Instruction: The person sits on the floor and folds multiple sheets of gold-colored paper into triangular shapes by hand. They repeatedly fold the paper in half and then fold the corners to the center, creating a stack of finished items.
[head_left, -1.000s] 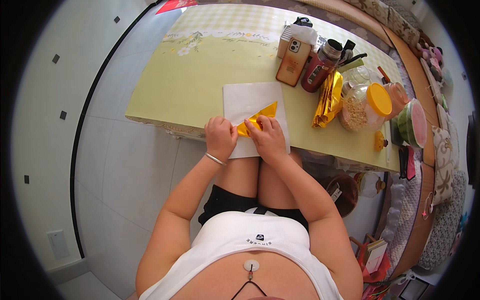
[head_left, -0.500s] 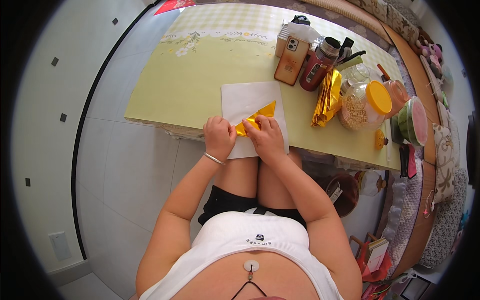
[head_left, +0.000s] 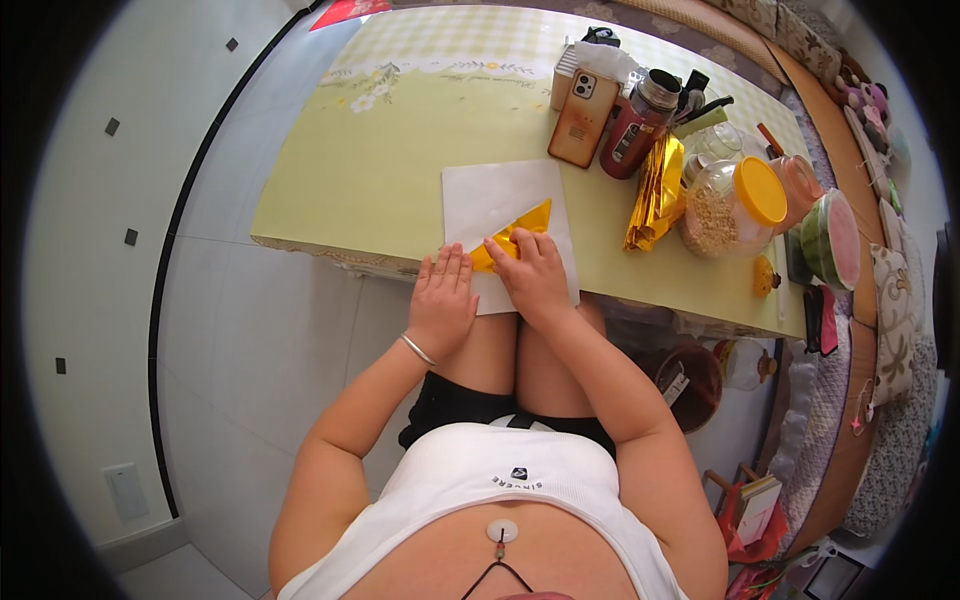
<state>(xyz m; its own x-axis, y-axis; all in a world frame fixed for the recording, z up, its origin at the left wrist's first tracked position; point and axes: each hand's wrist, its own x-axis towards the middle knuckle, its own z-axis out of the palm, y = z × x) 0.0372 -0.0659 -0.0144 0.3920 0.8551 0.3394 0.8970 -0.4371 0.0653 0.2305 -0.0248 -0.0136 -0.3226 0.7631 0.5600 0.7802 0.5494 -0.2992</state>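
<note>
A folded, pointed piece of gold foil paper (head_left: pixel 530 217) lies on a white sheet (head_left: pixel 480 185) at the table's near edge. My right hand (head_left: pixel 537 280) rests on it with bent fingers, its fingertips pressing the foil against the sheet and covering its lower right part. My left hand (head_left: pixel 443 300) lies flat at the sheet's left edge, fingers straight and side by side. Its fingertips are next to the foil's lower left corner; whether they touch it I cannot tell.
The table (head_left: pixel 340 180) has a yellow-green cover. On its right stand a phone (head_left: pixel 584 118), a dark red flask (head_left: pixel 635 135), a stack of gold foil (head_left: pixel 657 195), a yellow-lidded jar (head_left: pixel 715 210) and a cut watermelon (head_left: pixel 825 240). Below is a bin (head_left: pixel 695 390).
My left hand has gone from curled fingers near the foil's left corner to flat, stretched fingers, slightly lower. My right hand and the foil stay in nearly the same place.
</note>
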